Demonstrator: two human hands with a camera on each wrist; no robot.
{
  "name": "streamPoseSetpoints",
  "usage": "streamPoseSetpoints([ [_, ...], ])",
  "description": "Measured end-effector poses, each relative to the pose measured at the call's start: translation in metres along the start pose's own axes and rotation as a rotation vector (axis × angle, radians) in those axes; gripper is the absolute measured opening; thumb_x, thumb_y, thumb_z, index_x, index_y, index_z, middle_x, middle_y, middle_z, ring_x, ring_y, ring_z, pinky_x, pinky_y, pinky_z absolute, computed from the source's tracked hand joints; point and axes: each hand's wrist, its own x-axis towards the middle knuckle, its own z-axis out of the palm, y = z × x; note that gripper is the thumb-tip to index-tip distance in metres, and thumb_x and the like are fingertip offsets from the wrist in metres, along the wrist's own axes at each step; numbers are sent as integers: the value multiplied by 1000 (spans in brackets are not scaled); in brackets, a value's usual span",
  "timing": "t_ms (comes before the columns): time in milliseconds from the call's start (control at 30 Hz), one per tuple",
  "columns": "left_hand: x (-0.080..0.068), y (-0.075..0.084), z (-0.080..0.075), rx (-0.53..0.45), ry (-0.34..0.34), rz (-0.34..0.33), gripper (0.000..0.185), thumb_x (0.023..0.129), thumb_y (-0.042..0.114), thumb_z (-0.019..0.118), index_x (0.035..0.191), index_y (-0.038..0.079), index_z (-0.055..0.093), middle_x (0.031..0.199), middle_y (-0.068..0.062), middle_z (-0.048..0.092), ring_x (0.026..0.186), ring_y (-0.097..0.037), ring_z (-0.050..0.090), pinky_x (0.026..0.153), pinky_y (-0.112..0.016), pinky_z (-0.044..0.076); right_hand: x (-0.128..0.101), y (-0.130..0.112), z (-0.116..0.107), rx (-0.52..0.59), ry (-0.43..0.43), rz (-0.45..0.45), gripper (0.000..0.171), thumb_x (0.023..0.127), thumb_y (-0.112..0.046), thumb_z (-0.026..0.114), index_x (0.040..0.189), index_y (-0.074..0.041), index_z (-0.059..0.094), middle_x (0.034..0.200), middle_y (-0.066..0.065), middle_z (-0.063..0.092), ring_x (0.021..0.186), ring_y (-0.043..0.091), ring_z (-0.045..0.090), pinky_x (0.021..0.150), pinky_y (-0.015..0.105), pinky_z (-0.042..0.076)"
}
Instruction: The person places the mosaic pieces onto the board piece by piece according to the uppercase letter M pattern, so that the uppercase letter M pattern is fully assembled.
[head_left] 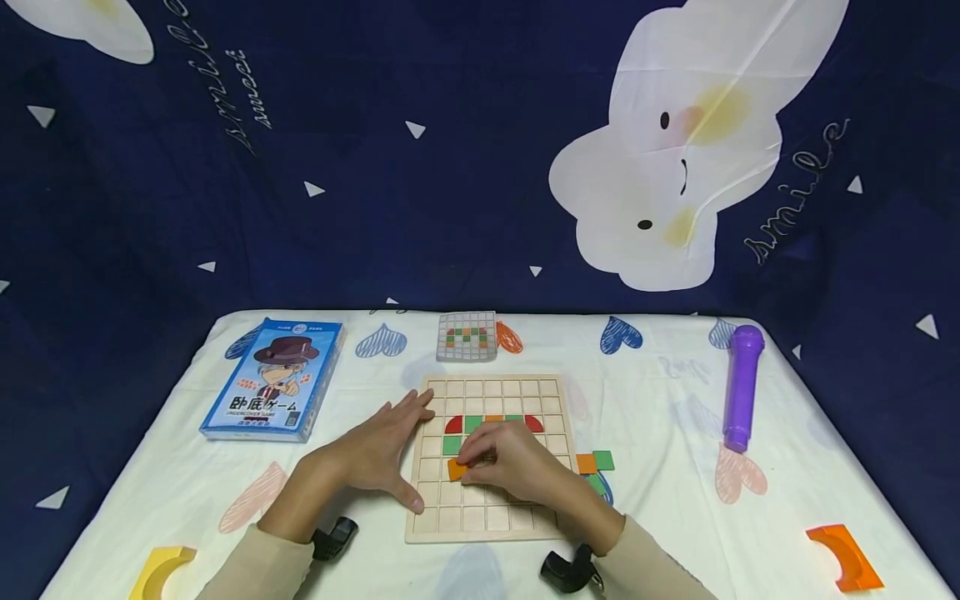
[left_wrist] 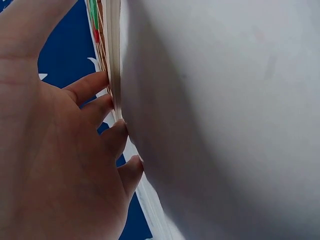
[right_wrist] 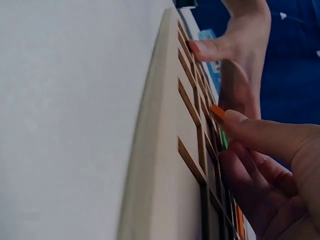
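A wooden grid board (head_left: 491, 521) lies on the cloth-covered table. My left hand (head_left: 378, 450) rests along its left edge with fingers spread, the thumb near the lower corner. Between thumb and fingertips, my right hand (head_left: 517, 462) pinches an orange square tile (head_left: 456, 469), tilted over the left part of the grid. In the right wrist view that orange tile (right_wrist: 218, 112) shows edge-on at the thumb tip. Red rounded pieces (head_left: 453, 426) end a row of green and orange tiles; a green tile (head_left: 452, 446) sits below its left end. My right hand hides other cells.
Behind the board stands a small pattern card (head_left: 467, 354). Loose orange (head_left: 586, 464) and green tiles (head_left: 603, 460) lie at its right edge. A blue game box (head_left: 273, 383) is left, a purple microphone-shaped object (head_left: 741, 387) right. Yellow (head_left: 159, 573) and orange arch blocks (head_left: 851, 560) lie near the front.
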Motion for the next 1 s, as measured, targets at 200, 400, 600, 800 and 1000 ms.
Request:
streamPoseSetpoints([
  [200, -1, 0, -1, -1, -2, 5, 129, 51, 67, 93, 153, 8, 40, 173, -11, 16, 161, -39, 14, 130, -62, 17, 3, -4, 4, -74, -9, 20, 15, 84, -20, 84, 98, -14, 83, 98, -10, 76, 95, -1, 66, 88, 17, 57],
  [400, -1, 1, -1, -8, -4, 8, 129, 52, 66, 93, 154, 7, 39, 173, -11, 17, 161, -39, 14, 130, -63, 17, 6, -5, 7, -133, -8, 20, 15, 85, -23, 84, 97, -15, 83, 96, -11, 76, 94, -1, 66, 89, 18, 56],
  [600, -1, 1, -1, -13, -5, 9, 128, 52, 66, 93, 153, 7, 40, 173, -11, 16, 161, -39, 14, 130, -63, 17, 7, -6, 8, -147, -2, 33, 14, 84, -22, 85, 96, -16, 83, 95, -12, 76, 95, -1, 66, 90, 18, 56],
  [800, -1, 2, -1, -14, -4, 10, 129, 52, 66, 93, 154, 7, 39, 173, -12, 17, 161, -39, 14, 130, -63, 17, 7, -5, 9, -152, 8, 39, 14, 82, -22, 86, 95, -16, 83, 94, -11, 76, 94, -1, 66, 86, 16, 55],
  [1000, -2, 3, -2, -11, 3, 15, 135, 52, 65, 93, 156, 5, 34, 173, -13, 19, 160, -40, 15, 130, -62, 18, 8, -5, 9, -153, 7, 31, 14, 81, -22, 87, 94, -16, 83, 92, -11, 75, 93, -1, 66, 87, 16, 55],
])
